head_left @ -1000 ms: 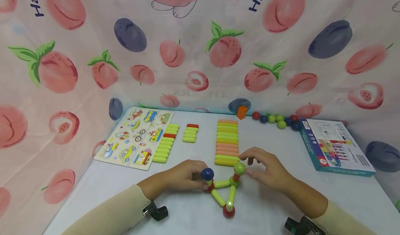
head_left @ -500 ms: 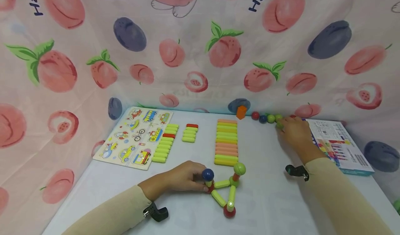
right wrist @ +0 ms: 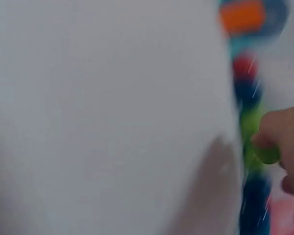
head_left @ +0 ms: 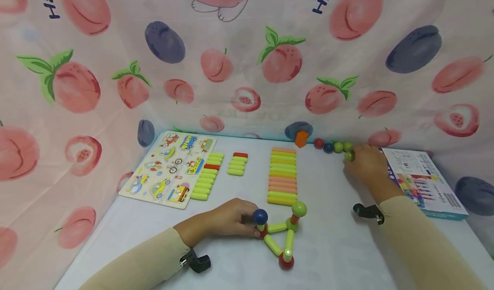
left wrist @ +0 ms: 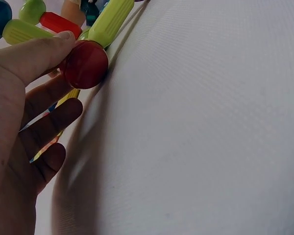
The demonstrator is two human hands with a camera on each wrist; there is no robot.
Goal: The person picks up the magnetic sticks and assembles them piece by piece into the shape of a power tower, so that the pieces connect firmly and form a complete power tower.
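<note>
A triangular frame of light-green rods and balls lies on the table, with two uprights topped by a blue ball and a green ball. My left hand pinches the frame's left corner, a red ball, between thumb and index finger; its other fingers stay loosely bent. At the back right, my right hand pinches a loose green ball by the row of balls. That hand hides part of the row, and the right wrist view is blurred.
Rows of coloured rods lie mid-table, with smaller groups of green and red rods to the left. A picture puzzle board lies at the left, a boxed set at the right. An orange block stands at the back.
My right hand has moved from beside the frame to the balls at the back right and taken hold of a green one. My left hand keeps its place on the red ball.
</note>
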